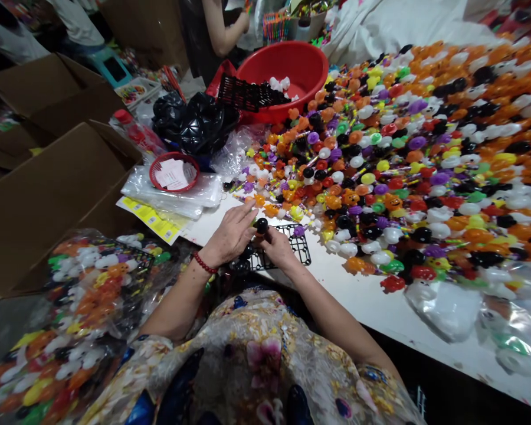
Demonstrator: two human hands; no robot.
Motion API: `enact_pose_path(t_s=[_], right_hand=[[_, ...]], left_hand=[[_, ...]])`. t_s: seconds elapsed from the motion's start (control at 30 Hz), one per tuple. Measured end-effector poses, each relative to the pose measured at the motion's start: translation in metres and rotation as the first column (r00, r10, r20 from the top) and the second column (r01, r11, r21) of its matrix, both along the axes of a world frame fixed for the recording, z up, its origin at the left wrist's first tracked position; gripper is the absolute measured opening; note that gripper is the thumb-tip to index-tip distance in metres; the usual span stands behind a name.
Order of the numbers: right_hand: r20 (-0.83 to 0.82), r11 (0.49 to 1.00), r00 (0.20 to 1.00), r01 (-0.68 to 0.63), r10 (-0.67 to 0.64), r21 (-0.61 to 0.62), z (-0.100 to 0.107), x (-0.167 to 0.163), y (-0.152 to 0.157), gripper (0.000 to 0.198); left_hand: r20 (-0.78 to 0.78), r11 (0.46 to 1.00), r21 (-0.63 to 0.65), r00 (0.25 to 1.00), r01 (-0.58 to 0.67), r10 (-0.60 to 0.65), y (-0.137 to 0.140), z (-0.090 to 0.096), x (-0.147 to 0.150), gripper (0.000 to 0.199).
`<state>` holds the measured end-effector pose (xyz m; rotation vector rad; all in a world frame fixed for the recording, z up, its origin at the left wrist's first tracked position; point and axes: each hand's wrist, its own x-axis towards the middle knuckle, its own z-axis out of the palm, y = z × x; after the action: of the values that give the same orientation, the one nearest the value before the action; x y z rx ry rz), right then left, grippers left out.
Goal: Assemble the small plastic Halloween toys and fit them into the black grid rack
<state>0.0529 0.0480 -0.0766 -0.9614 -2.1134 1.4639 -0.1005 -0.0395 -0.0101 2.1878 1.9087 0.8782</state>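
Both hands meet over a black grid tray (298, 245) on the tabletop (363, 295): left hand (230, 235) and right hand (278, 246) pinch one small black toy (261, 225).

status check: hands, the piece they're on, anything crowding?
Left hand and right hand both pinching a small black toy. Held over the black grid tray at the table edge. Heap of coloured toys crowds close on the right.

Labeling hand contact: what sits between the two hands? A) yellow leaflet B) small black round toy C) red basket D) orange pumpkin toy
B: the left hand and right hand meet on a small black round toy over the black grid tray.
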Motion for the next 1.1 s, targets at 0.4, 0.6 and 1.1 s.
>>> enact_pose_path(t_s=[0.4,0.6,1.1], right_hand=[[0.228,0.964,0.965,-0.179,0.133,0.196,0.008,0.006,-0.008,0.017],[0.209,0.932,0.959,-0.243,0.189,0.269,0.011,0.004,-0.007,0.025],[0.286,0.686,0.931,-0.056,-0.226,0.725,0.018,0.082,0.048,0.034]], left_hand=[[-0.005,1.0,0.001,1.0,0.002,-0.002,0.0,-0.002,0.0,0.06],[-0.041,1.0,-0.022,0.999,0.009,-0.01,0.001,-0.003,0.003,0.06],[-0.132,0.998,0.058,0.991,0.001,0.006,-0.037,0.014,0.018,0.055]])
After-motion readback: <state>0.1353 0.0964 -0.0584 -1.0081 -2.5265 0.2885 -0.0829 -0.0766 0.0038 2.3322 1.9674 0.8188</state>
